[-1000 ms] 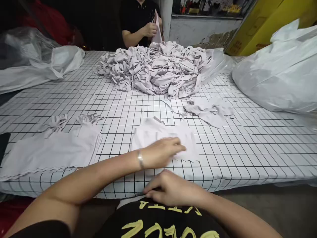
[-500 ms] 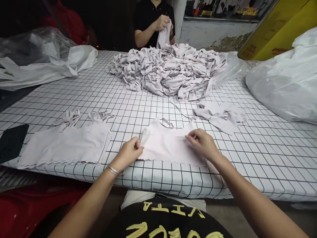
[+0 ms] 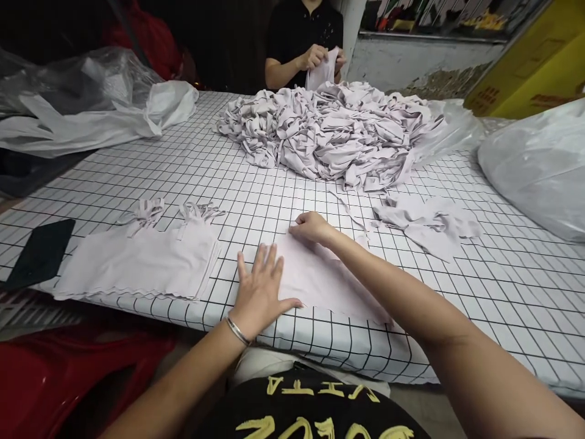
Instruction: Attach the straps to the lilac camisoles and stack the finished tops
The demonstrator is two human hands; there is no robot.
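Observation:
In front of me a pale pink fabric piece [image 3: 326, 280] lies flat near the table's front edge. My left hand [image 3: 261, 286] is spread flat at its left side, fingers apart, thumb over the lower edge of the cloth. With its fingers pinched together, my right hand [image 3: 313, 227] grips the piece at its upper left corner. My right forearm crosses above the cloth and hides part of its upper edge. To the left is a neat stack of similar pieces [image 3: 137, 262] with thin straps bunched at the top.
A large heap of crumpled pale fabric [image 3: 329, 134] covers the table's far side, where a person [image 3: 304, 36] holds up one piece. Loose fabric [image 3: 429, 222] lies at right. Plastic bags [image 3: 539, 164] stand at the right edge; a dark flat object [image 3: 41, 253] lies at left.
My left hand has gone from a pinch at the cloth's edge to lying spread. My right hand has moved left and away from me to the upper left corner. The view has shifted left.

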